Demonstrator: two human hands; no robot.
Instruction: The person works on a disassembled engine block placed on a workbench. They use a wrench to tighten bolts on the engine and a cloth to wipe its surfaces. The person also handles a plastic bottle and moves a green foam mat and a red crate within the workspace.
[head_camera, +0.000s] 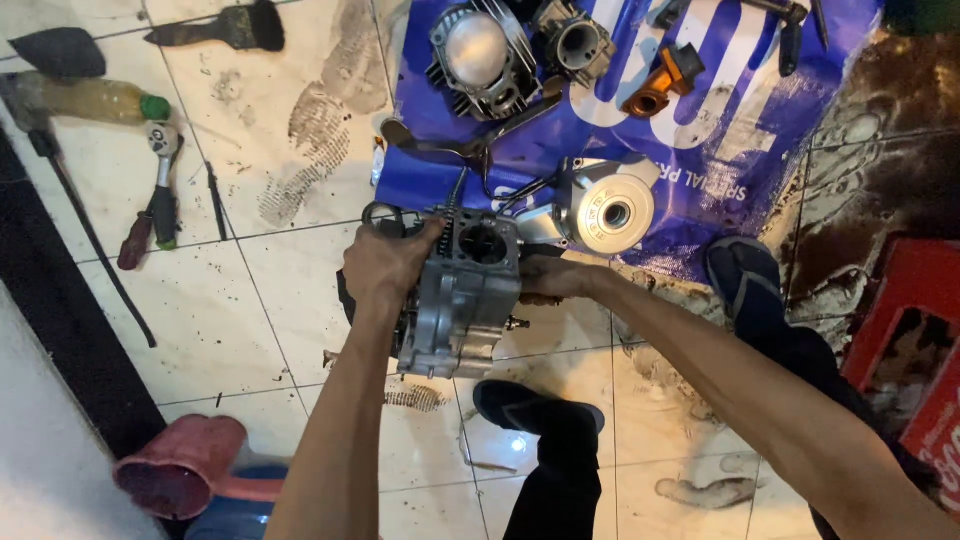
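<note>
Grey cast aluminium makes up the engine block (462, 300), which stands on the white tiled floor (250, 320) with its long axis running away from the person, the round cylinder opening at the far end facing upward towards the camera. Its surface is dull and ribbed, with a small bolt stub jutting from the right side. The left hand (385, 265) clasps the block's upper left edge, fingers curled over the rim and closed on it. The right hand (550, 280) presses against the block's right side (whether its fingers wrap round anything cannot be told, since the casting hides them).

Just beyond the block lies a blue printed sheet (720, 130), glossy and creased, carrying a finned cylinder (485, 60), a round silver cover (610, 210) and an orange part (665, 80). To the left, well apart, a ratchet wrench (162, 180) and a brush (225, 28) lie on the grimy tiles. Dark sandalled feet (745, 275) flank the block.
</note>
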